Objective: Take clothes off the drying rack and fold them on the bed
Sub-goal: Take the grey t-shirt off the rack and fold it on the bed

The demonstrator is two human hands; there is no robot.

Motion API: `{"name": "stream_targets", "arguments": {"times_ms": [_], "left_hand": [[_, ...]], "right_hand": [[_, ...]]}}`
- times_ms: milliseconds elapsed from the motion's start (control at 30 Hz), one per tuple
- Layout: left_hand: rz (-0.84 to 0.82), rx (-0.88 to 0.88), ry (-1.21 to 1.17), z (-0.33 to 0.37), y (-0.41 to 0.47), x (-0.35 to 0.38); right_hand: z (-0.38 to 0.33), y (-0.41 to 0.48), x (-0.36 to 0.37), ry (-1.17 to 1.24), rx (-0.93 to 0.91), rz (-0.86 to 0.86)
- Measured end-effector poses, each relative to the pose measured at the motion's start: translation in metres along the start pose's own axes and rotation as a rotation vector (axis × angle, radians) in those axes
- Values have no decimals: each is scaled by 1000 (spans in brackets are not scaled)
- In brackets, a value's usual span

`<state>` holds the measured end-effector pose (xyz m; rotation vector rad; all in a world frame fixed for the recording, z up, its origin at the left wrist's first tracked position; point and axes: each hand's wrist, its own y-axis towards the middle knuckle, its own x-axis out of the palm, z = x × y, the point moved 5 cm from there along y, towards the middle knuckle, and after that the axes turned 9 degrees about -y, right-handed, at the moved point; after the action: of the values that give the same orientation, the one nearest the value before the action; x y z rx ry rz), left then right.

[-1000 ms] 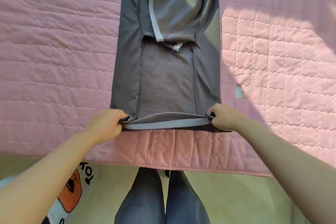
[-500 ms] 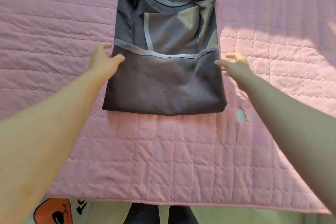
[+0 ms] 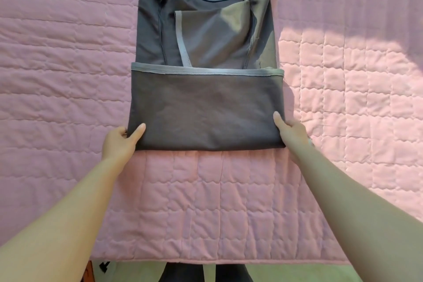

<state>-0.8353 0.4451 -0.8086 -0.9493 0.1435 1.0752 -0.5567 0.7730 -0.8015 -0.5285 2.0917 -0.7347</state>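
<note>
I'm watching the gray shirt (image 3: pixel 206 107) lying lengthwise on the bed (image 3: pixel 68 75), collar pointing away; left grip (image 3: pixel 121 142) and right grip (image 3: pixel 293 135) are pinching its near corners.

We're in a home bedroom: a pink quilt (image 3: pixel 68 80), stitched in squares, spreads wide across the bed (image 3: pixel 229 217) and fills nearly the whole view. A grey shirt (image 3: pixel 206 110) lies on it, half folded, household laundry. Daylight lands in a bright patch (image 3: pixel 343 80) on the right, and pale green floor (image 3: pixel 279 273) shows just below the quilt's near edge.
</note>
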Motion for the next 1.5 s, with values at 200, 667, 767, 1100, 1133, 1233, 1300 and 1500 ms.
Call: {"name": "stream_targets", "arguments": {"times_ms": [200, 667, 767, 1100, 1133, 1233, 1300, 1500], "left_hand": [[16, -9, -76, -19, -18, -5], [-230, -99, -286, -23, -28, -6], [-188, -91, -331, -36, -39, -8], [-223, -272, -249, -115, -118, -20], [-234, -297, -249, -122, -128, -22], [-237, -351, -264, -131, -156, -28], [-234, -370, -279, -132, -169, -31], [-219, -403, -384, -106, -165, -36]], "right_hand": [[13, -19, 0, -47, -142, -72], [28, -24, 1, 51, -55, -195], [31, -36, -4, 90, -44, -196], [124, -92, -8, 43, 149, -235], [135, -101, -10, 38, 181, -235], [156, -120, -14, 12, 242, -240], [163, -131, -16, 40, 264, -244], [131, -140, -24, 283, 251, -230]]}}
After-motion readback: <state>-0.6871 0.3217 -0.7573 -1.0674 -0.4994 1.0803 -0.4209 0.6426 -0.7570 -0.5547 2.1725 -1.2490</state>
